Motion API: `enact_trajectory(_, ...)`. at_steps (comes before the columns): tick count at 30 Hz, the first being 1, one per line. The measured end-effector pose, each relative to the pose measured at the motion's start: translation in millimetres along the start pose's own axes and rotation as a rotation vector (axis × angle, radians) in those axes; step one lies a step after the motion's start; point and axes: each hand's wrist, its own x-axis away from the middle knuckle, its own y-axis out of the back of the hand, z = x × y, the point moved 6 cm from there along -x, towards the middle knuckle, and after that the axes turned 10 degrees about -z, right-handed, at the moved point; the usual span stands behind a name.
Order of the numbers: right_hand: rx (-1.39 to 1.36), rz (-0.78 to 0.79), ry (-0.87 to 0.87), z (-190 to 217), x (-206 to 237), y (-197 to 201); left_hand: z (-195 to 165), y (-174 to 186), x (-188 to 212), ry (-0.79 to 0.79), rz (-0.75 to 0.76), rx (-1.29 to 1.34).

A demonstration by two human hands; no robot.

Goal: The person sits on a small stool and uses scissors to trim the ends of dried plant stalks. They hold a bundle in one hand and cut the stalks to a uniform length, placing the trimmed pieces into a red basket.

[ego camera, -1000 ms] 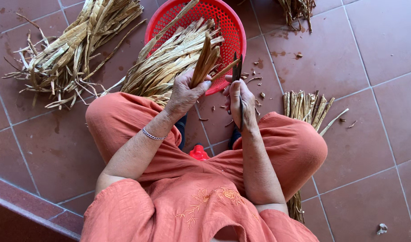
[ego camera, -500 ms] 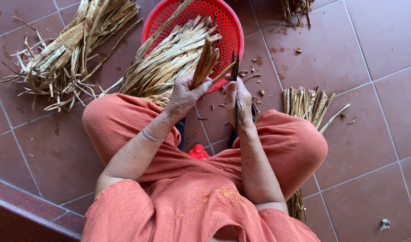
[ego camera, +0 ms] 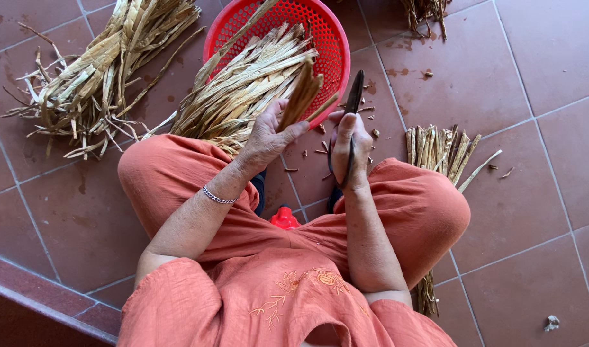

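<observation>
Both hands are closed: the left hand (ego camera: 265, 138) grips a small bundle of dried strips (ego camera: 301, 93), the right hand (ego camera: 349, 151) a dark knife (ego camera: 353, 96). Behind them sits a red basket (ego camera: 330, 45) of dried leaves (ego camera: 243, 90); a trimmed pile (ego camera: 439, 148) lies on the tiled floor (ego camera: 532, 160).

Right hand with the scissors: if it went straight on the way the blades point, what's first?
Likely the red basket's rim: the right hand aims the scissors at it, though height is unclear.
</observation>
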Motion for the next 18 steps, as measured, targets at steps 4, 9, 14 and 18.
enact_trajectory(4,-0.037,0.121,0.023,13.3,8.4,-4.8,5.2,-0.7,-3.6,0.054,0.026,0.041)
enact_trajectory(9,0.168,0.173,0.093,13.6,11.6,-11.4,4.3,0.4,-2.6,0.015,-0.007,-0.004)
enact_trajectory(14,0.195,0.208,0.127,10.4,10.5,-13.5,4.1,3.1,-1.4,0.046,-0.026,-0.038)
enact_trajectory(18,0.245,0.202,0.096,6.0,9.4,-12.1,5.7,4.4,-2.0,0.028,-0.022,-0.106)
